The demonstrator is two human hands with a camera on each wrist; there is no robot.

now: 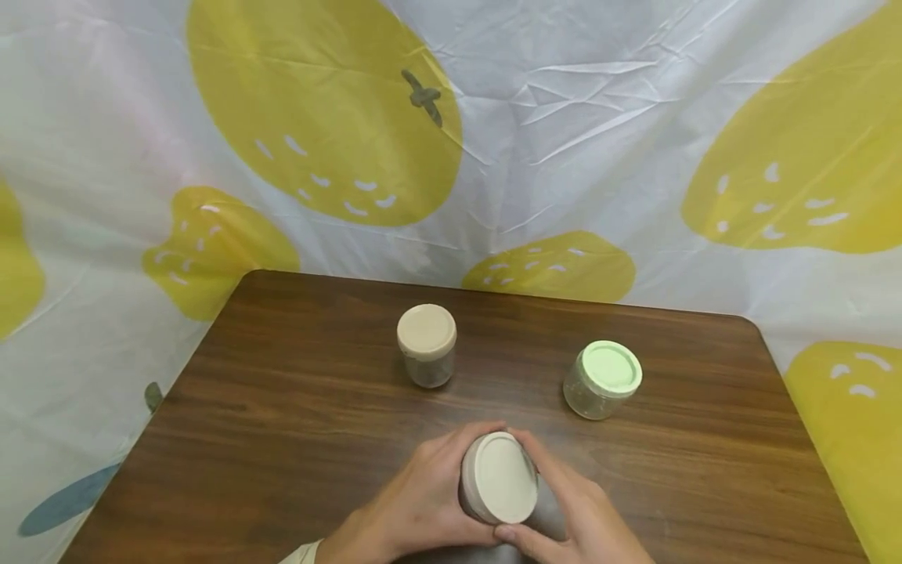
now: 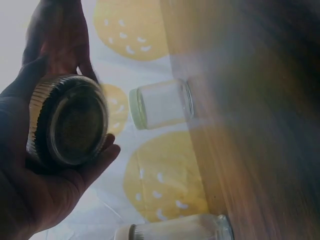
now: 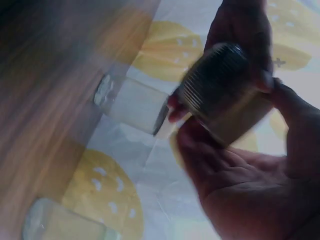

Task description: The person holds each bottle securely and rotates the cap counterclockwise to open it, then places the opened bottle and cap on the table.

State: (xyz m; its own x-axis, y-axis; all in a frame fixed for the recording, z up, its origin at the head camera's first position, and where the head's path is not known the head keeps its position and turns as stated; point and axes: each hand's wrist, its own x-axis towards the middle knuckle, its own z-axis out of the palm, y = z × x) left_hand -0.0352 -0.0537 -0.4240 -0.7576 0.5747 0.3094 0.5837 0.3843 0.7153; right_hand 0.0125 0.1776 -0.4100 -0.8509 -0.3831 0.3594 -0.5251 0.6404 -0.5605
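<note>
Above the wooden table [image 1: 317, 384], near six o'clock in the head view, a pale-lidded jar [image 1: 505, 478] is held, lid up and tilted. It is gripped from about nine o'clock by the curled fingers and thumb of the left hand [image 1: 426, 489], and from about four by those of the right hand [image 1: 585, 509]. At eleven o'clock from it a beige-lidded jar [image 1: 427, 337] is seen upright; between one and two, a green-lidded jar [image 1: 604, 377].
</note>
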